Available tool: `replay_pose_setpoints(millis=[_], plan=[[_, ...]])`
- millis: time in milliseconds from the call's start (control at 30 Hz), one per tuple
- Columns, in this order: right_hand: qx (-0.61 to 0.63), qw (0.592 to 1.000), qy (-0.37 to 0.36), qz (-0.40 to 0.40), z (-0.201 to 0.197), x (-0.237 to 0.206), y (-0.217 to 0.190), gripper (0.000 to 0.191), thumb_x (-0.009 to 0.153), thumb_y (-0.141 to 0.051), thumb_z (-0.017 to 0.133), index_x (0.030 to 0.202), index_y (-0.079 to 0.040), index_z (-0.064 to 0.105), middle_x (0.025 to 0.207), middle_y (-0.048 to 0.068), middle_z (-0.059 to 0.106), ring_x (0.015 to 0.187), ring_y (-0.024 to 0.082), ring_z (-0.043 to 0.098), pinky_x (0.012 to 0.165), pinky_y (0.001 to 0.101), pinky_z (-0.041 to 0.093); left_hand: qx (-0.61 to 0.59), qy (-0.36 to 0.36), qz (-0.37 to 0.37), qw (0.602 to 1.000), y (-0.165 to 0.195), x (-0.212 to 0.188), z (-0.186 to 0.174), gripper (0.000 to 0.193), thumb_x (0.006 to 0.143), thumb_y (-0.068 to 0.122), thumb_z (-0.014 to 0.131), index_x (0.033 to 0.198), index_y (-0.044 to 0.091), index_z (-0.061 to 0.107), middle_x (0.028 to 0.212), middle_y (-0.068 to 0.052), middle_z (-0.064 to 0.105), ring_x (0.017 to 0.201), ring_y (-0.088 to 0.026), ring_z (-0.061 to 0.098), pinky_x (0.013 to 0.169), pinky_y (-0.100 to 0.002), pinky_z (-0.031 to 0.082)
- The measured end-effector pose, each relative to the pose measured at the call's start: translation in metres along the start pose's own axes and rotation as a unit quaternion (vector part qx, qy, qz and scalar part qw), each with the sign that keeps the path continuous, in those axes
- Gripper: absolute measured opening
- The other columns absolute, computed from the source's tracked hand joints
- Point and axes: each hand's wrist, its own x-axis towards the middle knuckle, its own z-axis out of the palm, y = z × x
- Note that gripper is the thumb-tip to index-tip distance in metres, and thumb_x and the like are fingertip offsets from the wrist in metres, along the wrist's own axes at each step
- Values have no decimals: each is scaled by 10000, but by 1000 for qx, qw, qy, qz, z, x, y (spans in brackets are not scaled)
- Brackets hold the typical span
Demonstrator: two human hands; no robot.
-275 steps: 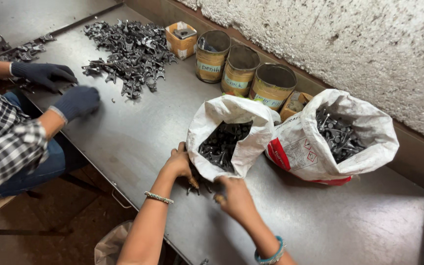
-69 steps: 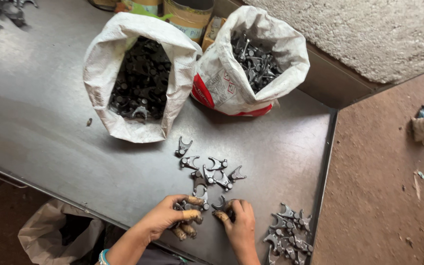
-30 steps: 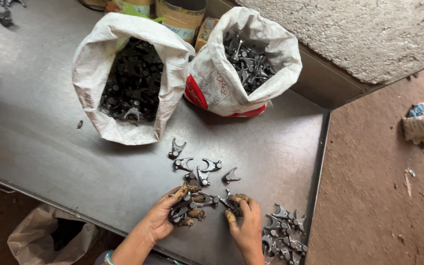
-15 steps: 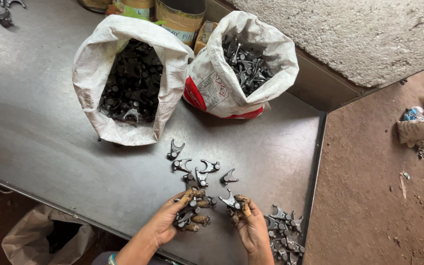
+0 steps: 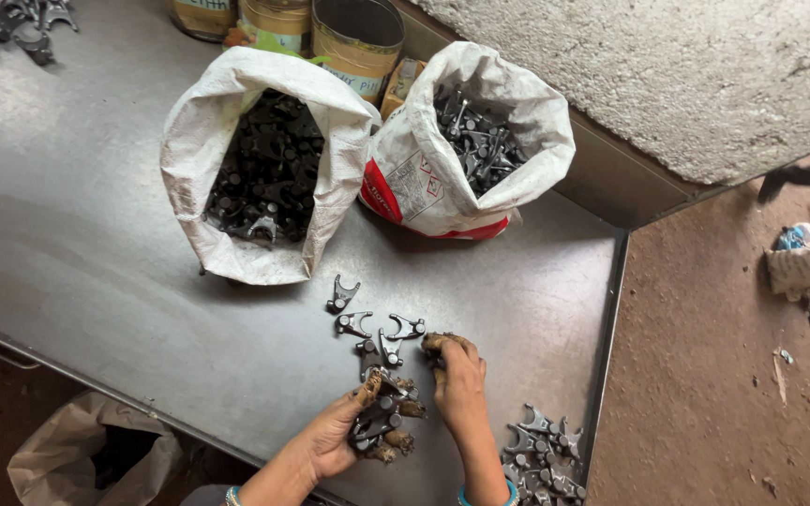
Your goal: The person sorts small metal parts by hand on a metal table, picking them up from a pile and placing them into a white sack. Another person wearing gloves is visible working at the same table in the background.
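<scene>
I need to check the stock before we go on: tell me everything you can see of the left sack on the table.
The left sack is a white woven bag, its mouth rolled down and wide open. It lies slumped on the grey metal table, mouth tilted toward the camera. It is well filled with dark, blackish fork-shaped metal parts. Its right side presses against the second sack, and tins stand behind it. Neither hand touches it.
</scene>
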Motion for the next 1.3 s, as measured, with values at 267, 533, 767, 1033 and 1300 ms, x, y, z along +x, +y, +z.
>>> replay_pose_setpoints(millis=[267,533,767,1033,1300], plan=[[581,785,1,214,-9,-22,29,411,747,133,764,1076,-68,622,1216,97,685,1082,209,650,925,354,551,109,-33,18,993,17,-12,-4,469,911,326,705,1309,91,629,944,-145,754,811,-310,783,589,-429,625],[774,567,5,283,-18,-51,39,475,804,35,797,1225,-76,607,1149,72,664,944,190,670,852,365,565,149,-1,5,989,15,-10,-4,455,902,199,719,1326,51,650,1031,-126,765,854,-257,780,654,-401,662],[748,605,-42,269,-12,-47,25,457,781,32,805,1192,-25,614,1180,104,669,1004,201,699,886,353,559,154,-30,14,988,9,-10,-9,487,936,233,714,1385,70,616,1079,-161,752,877,-297,776,635,-425,655],[736,627,-50,251,-7,-55,38,489,798,-4,808,1238,-12,596,1276,165,650,995,228,677,885,387,550,122,-66,80,987,50,-12,-8,485,919,307,668,1356,104,616,1166,-128,753,887,-296,777,611,-419,637],[741,618,-67,252,3,-56,59,470,815,6,726,1262,-35,588,1302,154,606,994,259,673,905,437,556,103,94,434,890,222,11,55,420,968,231,645,1357,146,510,1141,-72,680,933,-231,699,741,-404,623]])
